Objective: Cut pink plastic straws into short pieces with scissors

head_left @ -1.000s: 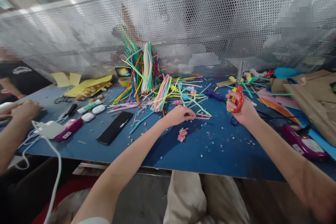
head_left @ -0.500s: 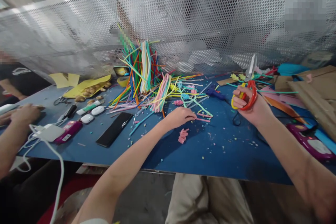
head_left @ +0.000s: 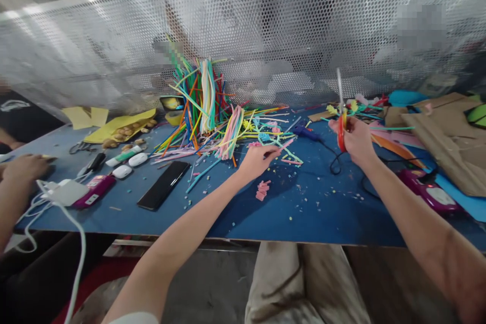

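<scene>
My left hand [head_left: 256, 159] is pinched on a pink pipe cleaner [head_left: 283, 145], lifted a little above the blue table [head_left: 304, 212]. In my right hand [head_left: 355, 136] are red-and-yellow scissors [head_left: 340, 116], fingers through the handles, blades pointing straight up. The scissors stand to the right of the pink pipe cleaner, apart from it. A small heap of pink cut pieces [head_left: 262, 190] lies on the table below my left hand. Behind both hands a big tangle of coloured pipe cleaners [head_left: 212, 111] spreads across the table.
A black phone [head_left: 164, 191], white earbud cases [head_left: 129, 164] and a magenta device [head_left: 93, 190] lie left. Another person's hand [head_left: 23, 167] rests at far left by a white charger [head_left: 64, 192]. A perforated metal screen [head_left: 266, 35] backs the table. Cardboard [head_left: 448, 136] and a purple glue gun [head_left: 429, 195] sit right.
My left hand has lifted the pink pipe cleaner off the table. My right hand has turned the scissors edge-on and brought them left, closer to the pipe cleaner.
</scene>
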`<state>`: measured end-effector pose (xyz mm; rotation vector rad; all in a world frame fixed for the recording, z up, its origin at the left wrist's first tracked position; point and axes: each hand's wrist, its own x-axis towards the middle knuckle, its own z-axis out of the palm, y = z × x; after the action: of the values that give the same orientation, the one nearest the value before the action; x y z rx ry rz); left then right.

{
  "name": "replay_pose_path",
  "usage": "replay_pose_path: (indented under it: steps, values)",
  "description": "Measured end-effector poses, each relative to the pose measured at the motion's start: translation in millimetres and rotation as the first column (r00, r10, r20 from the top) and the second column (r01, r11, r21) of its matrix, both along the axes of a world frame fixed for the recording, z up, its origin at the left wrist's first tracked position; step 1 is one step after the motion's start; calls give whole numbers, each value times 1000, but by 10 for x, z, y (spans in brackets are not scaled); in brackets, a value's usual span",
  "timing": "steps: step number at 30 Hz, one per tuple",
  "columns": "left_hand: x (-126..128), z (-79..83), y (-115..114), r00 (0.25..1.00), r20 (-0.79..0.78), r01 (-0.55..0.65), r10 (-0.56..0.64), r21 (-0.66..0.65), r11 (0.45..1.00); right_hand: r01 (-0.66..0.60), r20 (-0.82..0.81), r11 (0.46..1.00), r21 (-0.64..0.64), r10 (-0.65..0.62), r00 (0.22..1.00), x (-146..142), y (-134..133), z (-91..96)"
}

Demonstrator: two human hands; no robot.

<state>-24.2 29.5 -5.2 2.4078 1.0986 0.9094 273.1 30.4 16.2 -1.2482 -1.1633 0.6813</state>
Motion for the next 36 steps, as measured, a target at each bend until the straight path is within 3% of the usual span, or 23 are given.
replay_pose_path:
  steps: [2,4,7,12,15,18,25,32,36]
  values:
    - [15,-7,-7,996,88,-2,8,-73,997,68,251,996,61,-81,965,35,16,-32]
    - [24,-27,-2,988,152,2,18,-131,991,68,398,995,68,-90,913,58,24,-60]
    - [29,-54,16,981,190,-19,50,-159,987,49,498,997,59,-72,864,65,6,-72]
    - [25,-37,17,985,163,-42,59,-104,994,21,678,986,164,-128,724,37,-63,-37]
    - [28,-41,4,982,172,-63,77,-88,994,-1,757,992,129,-98,646,2,-93,-28]
    - [35,-85,10,954,288,-42,89,-165,985,-39,805,995,90,-50,591,-54,-116,-42]
    - [62,-97,18,777,607,127,169,-413,902,-109,836,988,-105,148,529,-187,-133,-151]
    - [92,-67,-29,677,711,227,190,-447,865,-162,860,966,-203,255,441,-334,-234,-168]
    - [106,-27,-81,687,707,238,169,-439,866,-227,805,937,-264,344,484,-404,-289,-161]
